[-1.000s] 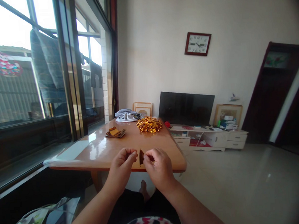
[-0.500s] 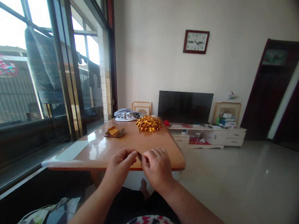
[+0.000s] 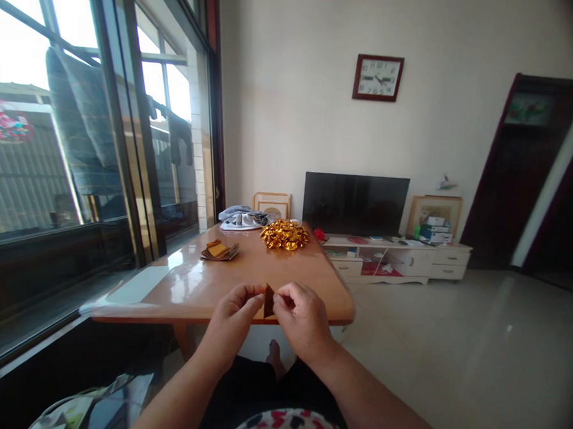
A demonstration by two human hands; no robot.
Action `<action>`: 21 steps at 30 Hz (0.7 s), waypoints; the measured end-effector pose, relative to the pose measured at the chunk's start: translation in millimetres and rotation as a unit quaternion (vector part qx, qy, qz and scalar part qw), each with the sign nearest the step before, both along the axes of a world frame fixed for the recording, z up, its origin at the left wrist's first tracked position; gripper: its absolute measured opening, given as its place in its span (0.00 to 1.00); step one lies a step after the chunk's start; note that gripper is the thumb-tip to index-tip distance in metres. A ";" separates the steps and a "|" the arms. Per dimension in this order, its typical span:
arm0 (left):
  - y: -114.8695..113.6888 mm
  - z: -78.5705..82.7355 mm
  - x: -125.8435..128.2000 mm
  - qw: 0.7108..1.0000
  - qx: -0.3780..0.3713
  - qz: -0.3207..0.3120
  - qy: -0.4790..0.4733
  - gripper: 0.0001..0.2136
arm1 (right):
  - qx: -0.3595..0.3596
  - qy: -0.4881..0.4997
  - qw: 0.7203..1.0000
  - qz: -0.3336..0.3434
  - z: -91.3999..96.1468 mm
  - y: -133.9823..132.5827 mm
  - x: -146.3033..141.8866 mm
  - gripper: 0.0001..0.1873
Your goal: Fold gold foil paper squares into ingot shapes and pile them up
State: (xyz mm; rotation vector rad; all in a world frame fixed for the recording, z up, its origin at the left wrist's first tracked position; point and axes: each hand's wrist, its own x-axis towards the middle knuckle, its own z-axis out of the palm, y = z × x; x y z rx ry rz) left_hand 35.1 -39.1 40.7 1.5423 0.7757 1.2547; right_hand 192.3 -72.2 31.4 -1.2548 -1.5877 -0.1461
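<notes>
My left hand (image 3: 232, 320) and my right hand (image 3: 301, 319) meet in front of me, just over the near edge of the wooden table (image 3: 194, 290). Both pinch a small folded piece of gold paper (image 3: 268, 300), which stands between the fingertips. Farther back on the table lie a stack of flat gold paper sheets (image 3: 220, 251) at the left and a heap of folded gold paper pieces (image 3: 284, 234) in the middle.
A bundle of grey and white cloth (image 3: 241, 218) lies at the table's far end. Large windows (image 3: 71, 136) run along the left. Beyond the table stand a dark television (image 3: 356, 203) on a white low cabinet (image 3: 404, 263), a wall clock (image 3: 378, 77) and a dark doorway (image 3: 529, 170). A bag (image 3: 81, 424) sits at my lower left.
The small gold piece has been turned between my fingertips: edge-on half a second ago, now it stands up with more of its face showing. Both hands stay at the table's near edge.
</notes>
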 end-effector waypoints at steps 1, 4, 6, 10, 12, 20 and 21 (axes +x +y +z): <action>0.3 -0.5 1.2 1.000 -0.001 -0.002 -0.012 0.13 | -0.007 0.006 1.000 0.004 0.6 -0.7 -0.4 0.05; 0.9 -0.7 4.2 1.000 0.003 -0.001 -0.030 0.14 | -0.031 0.026 0.999 0.018 2.3 -3.2 -2.1 0.05; 0.4 0.0 5.1 1.000 0.006 -0.001 -0.024 0.12 | -0.052 0.048 0.997 0.034 2.7 -4.8 -3.2 0.05; -3.7 2.5 6.0 1.000 0.008 0.006 -0.014 0.09 | -0.092 0.096 0.989 0.068 1.6 -6.2 -4.5 0.06; -6.3 3.6 6.8 1.000 -0.002 0.005 -0.024 0.09 | -0.103 0.113 0.985 0.081 0.7 -6.0 -4.8 0.07; -9.3 3.0 10.1 0.997 -0.046 -0.019 -0.066 0.12 | -0.117 0.138 0.979 0.093 0.0 -5.3 -4.8 0.07; -9.8 3.5 10.0 0.997 -0.047 -0.016 -0.065 0.11 | -0.121 0.141 0.978 0.097 0.0 -5.3 -4.7 0.07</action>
